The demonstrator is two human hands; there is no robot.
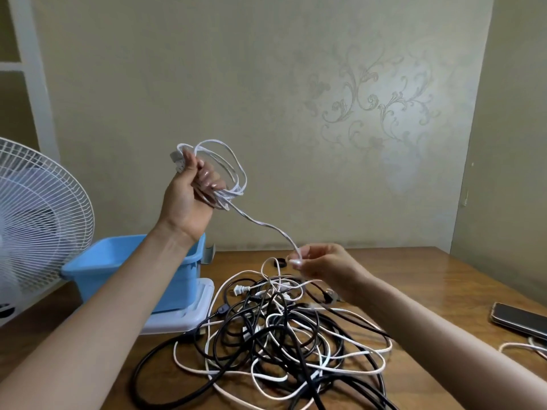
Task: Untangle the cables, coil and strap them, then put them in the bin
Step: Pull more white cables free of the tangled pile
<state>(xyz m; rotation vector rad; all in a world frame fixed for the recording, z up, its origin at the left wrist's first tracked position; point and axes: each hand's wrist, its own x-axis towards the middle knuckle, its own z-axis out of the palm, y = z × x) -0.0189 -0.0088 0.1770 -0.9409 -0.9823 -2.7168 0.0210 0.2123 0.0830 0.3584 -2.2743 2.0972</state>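
- Cable coil (pixel 233 173), white, up above the blue bin (pixel 112 253): keep loops even, slack drawn gently.
- Left hand (pixel 186 199) curled tight round the coil, one end tucked in.
- Right hand (pixel 322 267) pinching the trailing strand (pixel 266 226) between thumb and fingertip.
- Rest of the cables (pixel 281 335) tangled on the table (pixel 414 291) below.

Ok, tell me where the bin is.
In the head view the bin sits on the left of the table, partly behind the left arm, between the fan and the cable tangle.
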